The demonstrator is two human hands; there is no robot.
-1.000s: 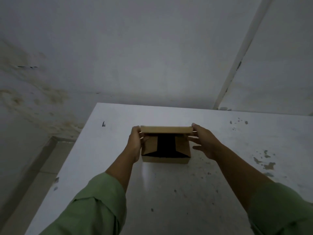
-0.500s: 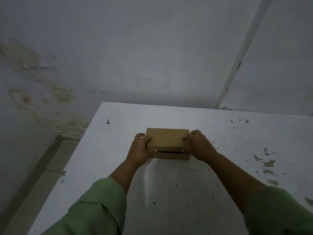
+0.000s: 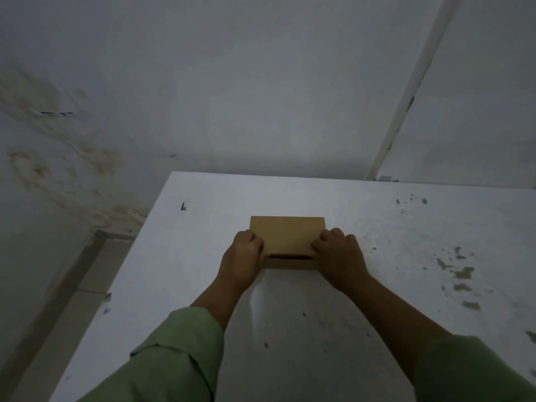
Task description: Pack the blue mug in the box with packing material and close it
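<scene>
A small brown cardboard box (image 3: 287, 235) sits on the white table (image 3: 377, 227), near its middle. Its lid is folded down over the top, with a thin dark gap left along the near front edge. My left hand (image 3: 242, 261) grips the lid's near left corner, fingers curled on it. On the near right corner my right hand (image 3: 336, 256) presses the same way. Whatever is inside the box, including the blue mug and the packing material, is hidden by the lid.
The table's left edge (image 3: 124, 265) runs diagonally down to the floor. Chipped patches (image 3: 461, 274) mark the tabletop on the right. A stained wall stands behind, with a white pipe (image 3: 406, 97) at the right.
The lid stood open a second ago, showing the dark inside. Both hands brought it down over the box and now press its near corners; the front gap has narrowed.
</scene>
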